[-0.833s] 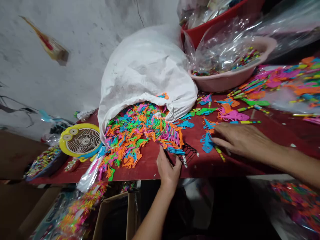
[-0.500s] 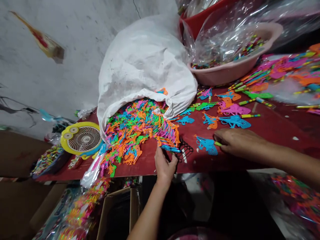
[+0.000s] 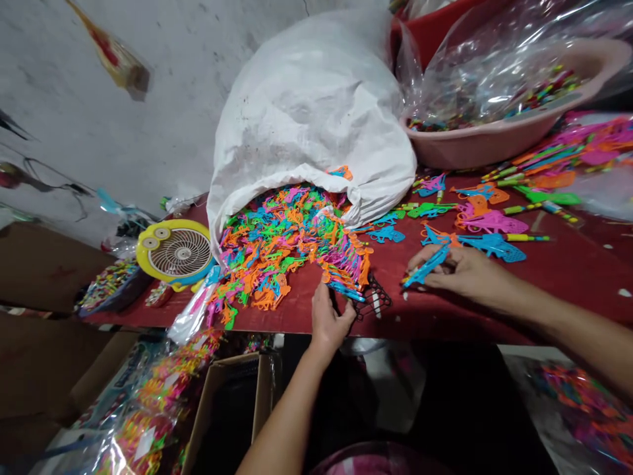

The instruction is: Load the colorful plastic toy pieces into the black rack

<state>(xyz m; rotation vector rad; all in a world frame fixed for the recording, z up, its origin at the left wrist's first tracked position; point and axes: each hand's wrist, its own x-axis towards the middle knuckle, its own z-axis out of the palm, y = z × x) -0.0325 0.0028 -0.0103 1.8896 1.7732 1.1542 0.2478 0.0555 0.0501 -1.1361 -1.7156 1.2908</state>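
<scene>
- Right hand [image 3: 457,272]: rests on the red table [image 3: 544,264], fingers pinched on a blue toy [image 3: 426,267]. The toy's long axis runs slantwise, its low end toward the table edge and its high end under the fingers.
- Left hand [image 3: 329,320]: at the table's front edge, thumb and fingers closed on a stack [image 3: 346,274] of flat coloured pieces standing on edge; a black grid [image 3: 373,300] lies just beside it, on the right.
- Key relation: the blue toy lies to the right of the stack, near but apart from it, with its low tip pointing toward the stack. The right hand is the nearer to the toy; the left is the nearer to the stack.
- Sack [image 3: 316,119]: white, lying on its side, mouth toward the person, with a pile [image 3: 267,251] of coloured pieces spilled from it up to the stack.
- More toys [image 3: 487,221] lie flat beyond the right hand, below a pink basin [image 3: 489,142] under clear plastic.
- Fan [image 3: 175,254]: yellow, at the left of the pile.
</scene>
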